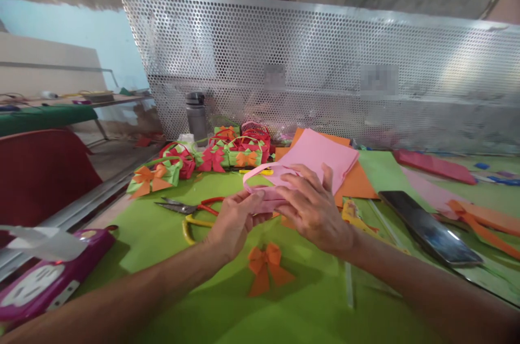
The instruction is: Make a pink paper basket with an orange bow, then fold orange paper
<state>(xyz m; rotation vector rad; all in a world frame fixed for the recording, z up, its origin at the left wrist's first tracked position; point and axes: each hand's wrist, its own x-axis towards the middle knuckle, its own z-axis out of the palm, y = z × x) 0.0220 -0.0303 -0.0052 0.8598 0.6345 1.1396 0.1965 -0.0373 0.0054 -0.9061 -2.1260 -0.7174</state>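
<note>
Between my hands is a small pink paper basket (271, 199) with a curved strip handle, held above the green table surface. My left hand (233, 219) pinches its near left side, thumb on top. Across its right side lie the fingers of my right hand (314, 214), bent and touching the paper; they partly hide it. An orange paper bow (267, 268) lies below my hands. Left of them are scissors (190, 207) with red and yellow handles. A yellow glue gun (357, 216) rests just beyond my right wrist, partly covered by my arm.
Finished small paper baskets (239, 151) with bows stand at the back, near a grey bottle (196, 116). Pink sheets (320, 157) lie over orange ones. A phone (428, 227) is at the right, a purple power strip (60, 273) at the left. A perforated metal panel (325, 40) borders the back.
</note>
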